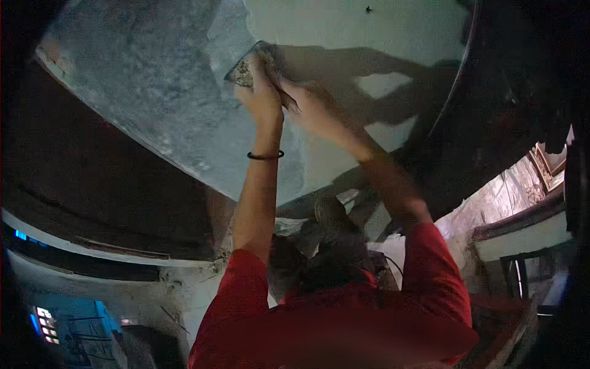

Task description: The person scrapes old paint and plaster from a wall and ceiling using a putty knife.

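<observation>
Both arms reach up to a large surface in front of me. My left hand (260, 93), a black band on its wrist, presses its fingers on the back of a flat, dark-edged plastering trowel (242, 75) smeared with lumpy grey-beige paste. Close beside it, my right hand (300, 101) is closed around what appears to be the trowel's handle end, mostly hidden by the fingers. The blade lies tilted against the surface, where a mottled grey area (147, 80) on the left meets a smooth pale greenish coat (362, 27) on the right.
My arms cast dark shadows (381, 74) over the pale coat. A dark brown band (110, 166) borders the surface at lower left. A room with blue walls (86, 320) and a barred window (46, 325) shows at bottom left; a bright opening (510, 194) lies at right.
</observation>
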Demonstrator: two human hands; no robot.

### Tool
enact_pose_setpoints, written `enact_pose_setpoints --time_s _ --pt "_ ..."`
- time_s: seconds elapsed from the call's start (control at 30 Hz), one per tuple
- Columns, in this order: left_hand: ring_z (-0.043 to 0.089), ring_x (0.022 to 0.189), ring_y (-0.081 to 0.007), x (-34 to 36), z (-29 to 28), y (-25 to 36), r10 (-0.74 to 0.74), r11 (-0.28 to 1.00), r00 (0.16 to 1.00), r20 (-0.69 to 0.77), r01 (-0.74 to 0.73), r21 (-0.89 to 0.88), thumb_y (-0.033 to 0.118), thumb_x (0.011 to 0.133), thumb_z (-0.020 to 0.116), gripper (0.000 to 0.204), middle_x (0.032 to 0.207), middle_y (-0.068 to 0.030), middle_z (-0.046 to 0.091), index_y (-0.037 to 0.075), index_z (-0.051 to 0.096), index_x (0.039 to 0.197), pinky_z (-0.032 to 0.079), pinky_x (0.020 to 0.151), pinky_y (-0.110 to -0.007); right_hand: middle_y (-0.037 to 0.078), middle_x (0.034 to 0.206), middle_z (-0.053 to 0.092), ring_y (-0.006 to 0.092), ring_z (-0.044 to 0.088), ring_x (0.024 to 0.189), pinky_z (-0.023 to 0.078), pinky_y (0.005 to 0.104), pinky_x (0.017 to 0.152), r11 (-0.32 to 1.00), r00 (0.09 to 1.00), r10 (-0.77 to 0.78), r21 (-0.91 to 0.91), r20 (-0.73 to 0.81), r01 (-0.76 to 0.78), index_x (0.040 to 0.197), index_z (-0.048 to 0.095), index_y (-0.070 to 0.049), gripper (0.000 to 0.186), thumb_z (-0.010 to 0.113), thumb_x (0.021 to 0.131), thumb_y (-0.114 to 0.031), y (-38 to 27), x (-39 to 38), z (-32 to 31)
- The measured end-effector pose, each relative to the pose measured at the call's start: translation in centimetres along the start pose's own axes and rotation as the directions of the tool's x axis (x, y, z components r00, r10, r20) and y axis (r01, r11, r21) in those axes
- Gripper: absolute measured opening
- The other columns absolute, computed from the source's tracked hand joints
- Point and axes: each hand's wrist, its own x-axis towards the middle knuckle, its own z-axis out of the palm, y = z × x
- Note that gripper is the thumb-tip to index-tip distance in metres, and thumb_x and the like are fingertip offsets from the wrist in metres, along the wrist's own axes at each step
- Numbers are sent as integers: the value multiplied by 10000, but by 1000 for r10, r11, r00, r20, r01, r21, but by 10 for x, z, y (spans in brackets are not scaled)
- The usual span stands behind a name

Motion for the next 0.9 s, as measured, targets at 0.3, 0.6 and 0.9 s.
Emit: enact_pose_setpoints --time_s 0.3,0.6,0.9 --pt "513 648 -97 -6 -34 10 -228 964 970 82 237 -121 242 937 587 280 731 -5 582 26 623 763 400 539 -275 252 830 627 423 614 769 480 484 656 973 996 -77 215 -33 83 1287 485 -31 406 543 910 -171 -22 -12 0" --pt "452 573 -96 11 -38 15 196 977 937 291 -212 25 228 948 559 329 639 -8 535 -3 584 714 361 498 -281 249 810 598 413 571 689 454 431 629 981 996 80 181 -44 -71 1274 503 -14 360 498 956 -184 -36 -8 2" --pt "440 544 -97 10 -29 13 216 975 960 181 -221 12 227 957 536 338 606 -3 527 -9 564 717 362 499 -292 261 854 596 421 612 807 474 438 667 955 987 120 283 -107 -85 1129 542 -2 228 495 928 -100 -38 -5 7"
